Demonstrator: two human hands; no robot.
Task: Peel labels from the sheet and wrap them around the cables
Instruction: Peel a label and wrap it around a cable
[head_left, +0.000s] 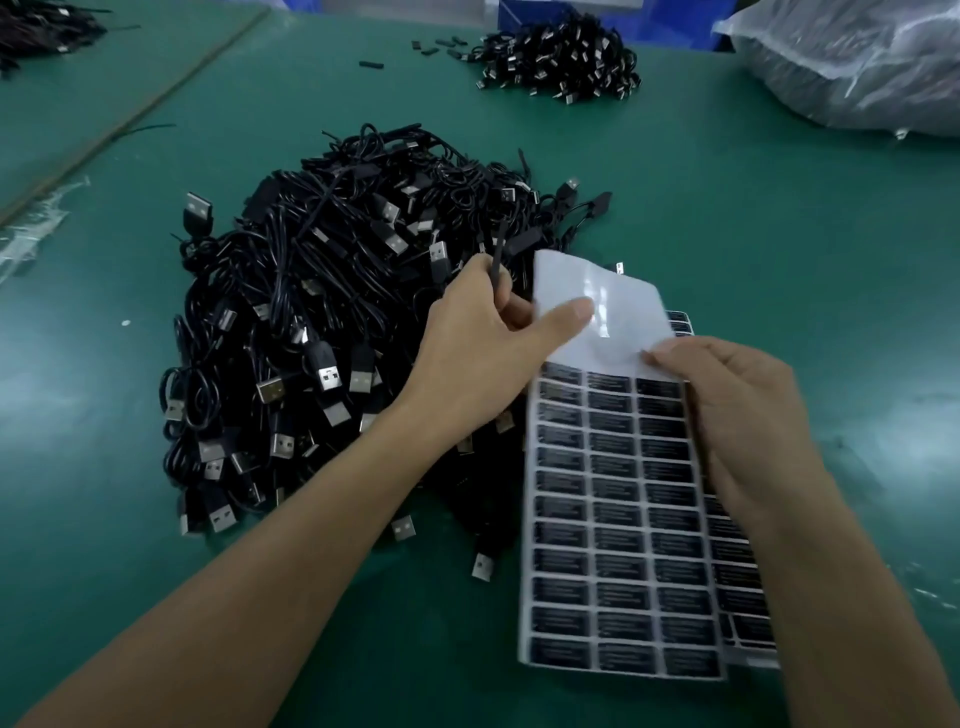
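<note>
A sheet of black labels (613, 519) lies on the green table in front of me, its bare white top end (602, 306) curled upward. My left hand (483, 343) grips a thin black cable (497, 260) between its fingers, while its thumb presses the curled white end. My right hand (737, 410) pinches the sheet's edge near the top rows of labels. A big heap of black USB cables (322, 322) lies just left of the sheet, under my left forearm.
A second sheet of labels (743, 613) lies under the first. A smaller pile of USB cables (561, 57) sits at the back, beside a clear plastic bag (857, 57) at the back right. More cables (41, 26) lie at the far left corner.
</note>
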